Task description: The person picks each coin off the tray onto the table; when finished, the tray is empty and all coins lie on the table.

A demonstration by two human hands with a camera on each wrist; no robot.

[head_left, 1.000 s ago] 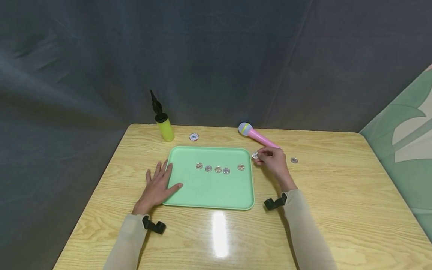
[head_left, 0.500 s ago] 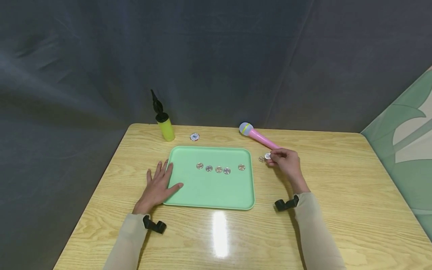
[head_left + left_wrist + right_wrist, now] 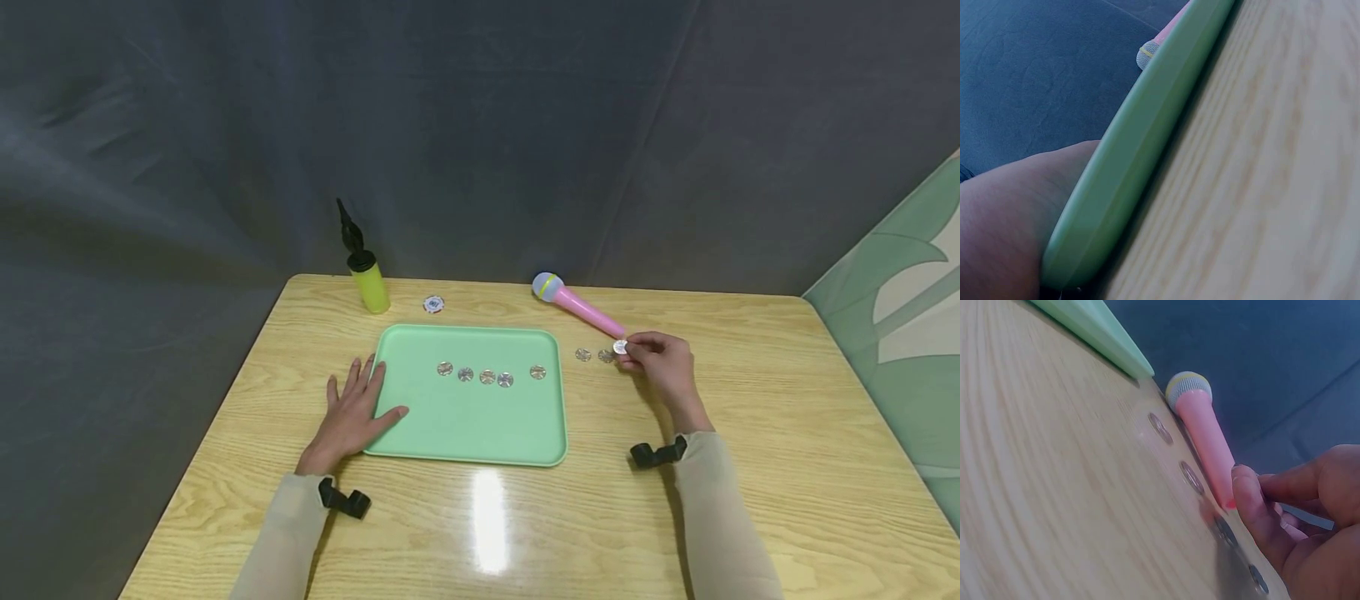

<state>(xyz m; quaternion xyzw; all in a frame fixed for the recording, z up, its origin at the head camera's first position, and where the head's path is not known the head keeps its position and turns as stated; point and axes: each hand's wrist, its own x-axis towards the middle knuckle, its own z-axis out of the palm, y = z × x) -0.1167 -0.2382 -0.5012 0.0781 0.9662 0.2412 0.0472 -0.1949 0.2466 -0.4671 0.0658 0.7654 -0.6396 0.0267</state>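
My left hand (image 3: 347, 423) rests with spread, straight fingers on the left edge of the mint-green tray (image 3: 480, 437); the left wrist view shows the hand against the tray wall (image 3: 1129, 150). Between thumb and fingers my right hand (image 3: 663, 367) pinches a silvery coin (image 3: 620, 347) above the table, right of the tray. Two coins lie just left of that hand, a coin (image 3: 582, 355) and another coin (image 3: 605, 356). The right wrist view shows more coins (image 3: 1225, 531) in a row under the hand; there the pinched coin is mostly hidden. Several coins (image 3: 487, 377) lie in a line on the tray.
A pink toy microphone (image 3: 585, 312) lies behind the row of coins, its handle end close to my right hand. At the back left stand a yellow-green pump (image 3: 370, 287) with a black top and a poker chip (image 3: 433, 304). A dark curtain (image 3: 480, 142) hangs behind the table.
My right hand has moved to the right with the pinched coin, uncovering two coins on the table and covering the coin farther right. My left hand and the tray have stayed put.
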